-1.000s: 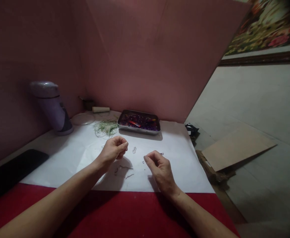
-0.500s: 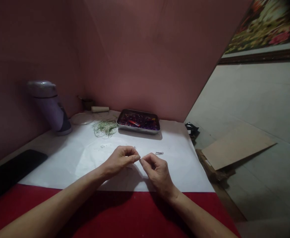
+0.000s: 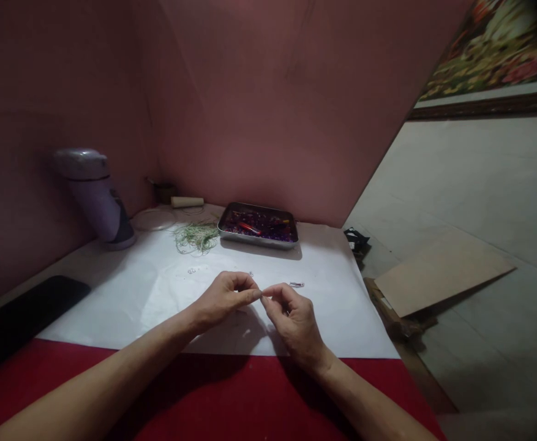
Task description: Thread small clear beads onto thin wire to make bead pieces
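My left hand [image 3: 228, 298] and my right hand [image 3: 293, 318] meet fingertip to fingertip above the white paper [image 3: 167, 306]. Both are closed in a pinch, thumb against forefinger. Whatever lies between the fingertips is too small to make out. Just beyond my right hand a small metallic piece [image 3: 297, 285] rests on the paper. Some tiny clear bits [image 3: 191, 271] lie farther left, and another small bit [image 3: 250, 274] shows behind my left hand. Behind them sits a metal tray [image 3: 259, 242] filled with dark purple and red beads, a red tool lying on top.
Left of the tray lies a tangle of pale green thread [image 3: 195, 237]. A purple flask [image 3: 97, 202] stands at the left wall, with a black object [image 3: 43, 306] nearer me. A pale roll [image 3: 187, 201] lies at the back. Cardboard [image 3: 443, 269] sits beyond the table's right edge.
The fingertips of both hands have come slightly closer together and now touch. The whole view has shifted a little; the things on the table stay in place.
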Motion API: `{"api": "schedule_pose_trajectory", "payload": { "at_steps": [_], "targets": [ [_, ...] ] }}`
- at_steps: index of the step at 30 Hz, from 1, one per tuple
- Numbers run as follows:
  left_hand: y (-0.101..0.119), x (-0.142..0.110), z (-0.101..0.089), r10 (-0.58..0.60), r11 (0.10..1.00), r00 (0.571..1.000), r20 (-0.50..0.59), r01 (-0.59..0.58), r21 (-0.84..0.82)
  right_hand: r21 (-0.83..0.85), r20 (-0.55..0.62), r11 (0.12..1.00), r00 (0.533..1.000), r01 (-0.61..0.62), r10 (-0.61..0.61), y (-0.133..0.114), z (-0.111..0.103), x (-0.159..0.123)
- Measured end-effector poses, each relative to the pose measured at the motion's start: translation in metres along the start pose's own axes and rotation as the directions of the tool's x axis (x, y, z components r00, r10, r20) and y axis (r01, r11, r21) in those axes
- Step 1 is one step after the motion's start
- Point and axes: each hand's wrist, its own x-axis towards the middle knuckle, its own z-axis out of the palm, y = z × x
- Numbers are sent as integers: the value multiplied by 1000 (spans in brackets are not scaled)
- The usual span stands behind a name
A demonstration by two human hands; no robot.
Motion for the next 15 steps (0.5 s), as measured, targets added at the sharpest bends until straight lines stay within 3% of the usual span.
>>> {"api": "schedule_pose_trajectory", "payload": {
  "at_steps": [7, 12, 15],
  "targets": [
    [5, 0, -2, -10, 1000, 999, -31, 10, -4, -11, -8, 1000, 1000, 16, -16, -2, -1, 1],
    [11, 5, -18, 25, 1000, 978, -206, -23, 9, -13, -22, 1000, 1000, -3, 3, -1, -2, -1],
    [10, 10, -37, 109, 988, 919, -380, -59, 142, 6, -25, 1000, 1000, -12, 12, 0, -2, -2]
  ]
}}
